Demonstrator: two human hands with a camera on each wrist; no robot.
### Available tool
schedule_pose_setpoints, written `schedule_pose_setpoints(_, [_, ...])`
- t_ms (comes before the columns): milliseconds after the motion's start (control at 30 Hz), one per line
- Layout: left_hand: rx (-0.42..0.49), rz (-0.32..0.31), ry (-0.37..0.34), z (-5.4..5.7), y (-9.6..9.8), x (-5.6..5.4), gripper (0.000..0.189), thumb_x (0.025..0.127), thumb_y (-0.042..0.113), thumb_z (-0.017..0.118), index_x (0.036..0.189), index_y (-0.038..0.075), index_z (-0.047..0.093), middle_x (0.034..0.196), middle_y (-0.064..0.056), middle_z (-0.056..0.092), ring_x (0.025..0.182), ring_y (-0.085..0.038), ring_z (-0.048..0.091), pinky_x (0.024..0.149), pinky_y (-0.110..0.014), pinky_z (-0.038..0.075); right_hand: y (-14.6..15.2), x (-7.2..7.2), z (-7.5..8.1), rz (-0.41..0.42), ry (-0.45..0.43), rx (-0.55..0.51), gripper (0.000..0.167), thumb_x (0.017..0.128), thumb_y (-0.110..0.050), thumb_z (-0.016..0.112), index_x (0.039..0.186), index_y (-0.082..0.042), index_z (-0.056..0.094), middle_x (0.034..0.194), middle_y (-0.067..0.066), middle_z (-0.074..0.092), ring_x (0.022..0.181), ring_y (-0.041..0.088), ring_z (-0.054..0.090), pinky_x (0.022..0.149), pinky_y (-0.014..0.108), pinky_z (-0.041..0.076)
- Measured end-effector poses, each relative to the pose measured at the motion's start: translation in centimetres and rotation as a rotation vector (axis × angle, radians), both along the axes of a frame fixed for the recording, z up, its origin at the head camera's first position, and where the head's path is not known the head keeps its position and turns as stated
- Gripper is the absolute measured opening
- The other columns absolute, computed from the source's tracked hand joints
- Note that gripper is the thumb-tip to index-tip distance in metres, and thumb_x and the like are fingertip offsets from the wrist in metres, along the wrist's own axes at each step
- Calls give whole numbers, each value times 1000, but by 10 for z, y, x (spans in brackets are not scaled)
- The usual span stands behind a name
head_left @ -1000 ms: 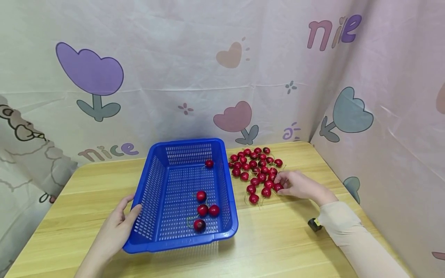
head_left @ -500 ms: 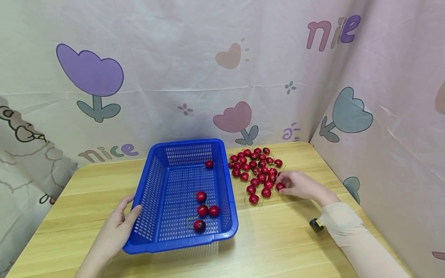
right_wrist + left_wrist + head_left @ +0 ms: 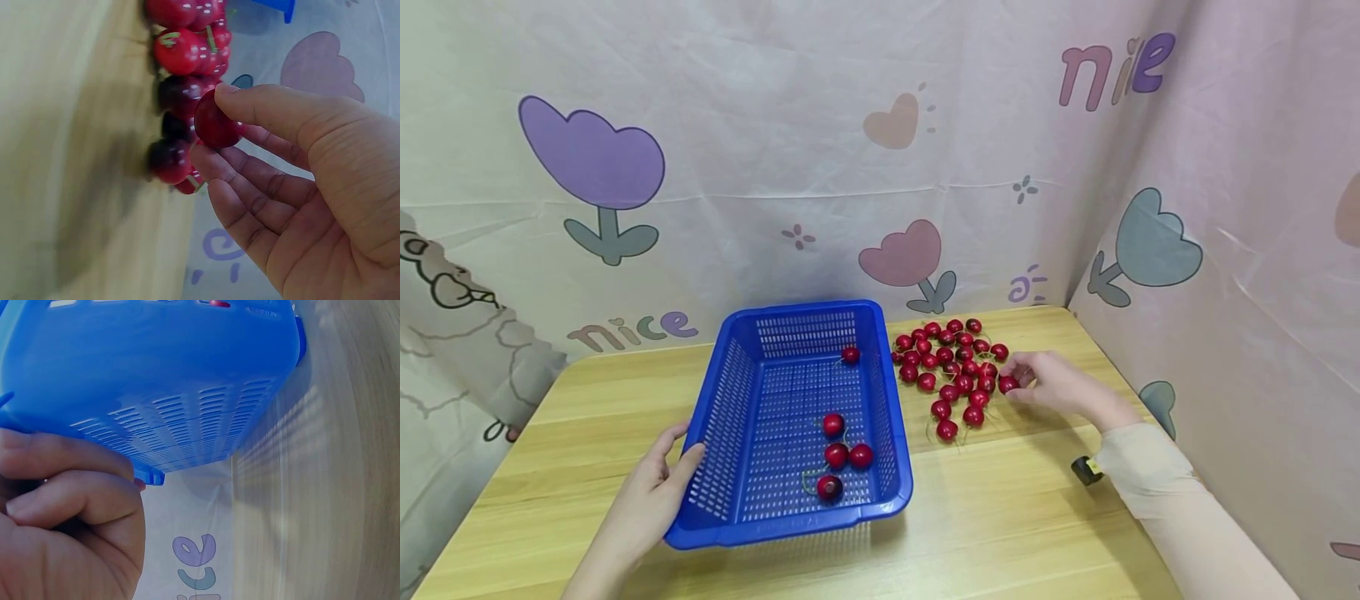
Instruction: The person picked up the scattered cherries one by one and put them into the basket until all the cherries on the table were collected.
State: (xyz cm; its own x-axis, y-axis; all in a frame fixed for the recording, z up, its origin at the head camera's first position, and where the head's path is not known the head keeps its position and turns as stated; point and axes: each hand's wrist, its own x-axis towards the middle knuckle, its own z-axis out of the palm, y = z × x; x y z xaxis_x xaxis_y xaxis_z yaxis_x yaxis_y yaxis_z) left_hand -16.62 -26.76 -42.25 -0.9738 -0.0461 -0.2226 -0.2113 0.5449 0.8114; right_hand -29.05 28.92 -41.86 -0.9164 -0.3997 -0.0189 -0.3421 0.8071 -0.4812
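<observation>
My left hand (image 3: 651, 492) grips the left rim of a blue plastic basket (image 3: 790, 523), thumb over the edge and fingers curled beneath, as the left wrist view shows. The basket's near end is tilted up off the table. Several red cherries (image 3: 837, 455) with stems lie inside it, mostly toward the near right. With thumb and fingers my right hand (image 3: 1052, 385) pinches one dark red cherry (image 3: 215, 122) at the right side of a pile of cherries (image 3: 945, 355). In the right wrist view that cherry is held up beside the others.
The pile lies on a light wooden table (image 3: 992, 508), close to the basket's right wall. A printed cloth (image 3: 760, 167) hangs along the back and right side. A small black-and-yellow object (image 3: 1086, 470) is at the right sleeve.
My right hand has drawn one cherry out of the pile's right edge, then lifted it slightly up and away. The left hand and basket have stayed in place.
</observation>
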Motion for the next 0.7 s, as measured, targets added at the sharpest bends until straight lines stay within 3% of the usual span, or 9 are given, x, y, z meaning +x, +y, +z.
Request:
schedule_pose_setpoints(267, [6, 0, -4, 0, 0, -1, 73, 116, 46, 43, 171, 6, 14, 103, -19, 75, 82, -24, 79, 65, -37, 68, -24, -11, 27, 28, 31, 16, 29, 93, -11, 83, 119, -3, 73, 103, 5, 77, 93, 17, 70, 91, 47, 62])
schedule_pose_setpoints(700, [5, 4, -11, -1, -1, -2, 74, 116, 47, 42, 172, 8, 14, 105, -20, 75, 84, -24, 79, 66, -37, 68, -82, -21, 62, 134, 11, 1, 32, 98, -16, 80, 127, -5, 72, 114, 8, 78, 100, 19, 72, 97, 43, 63])
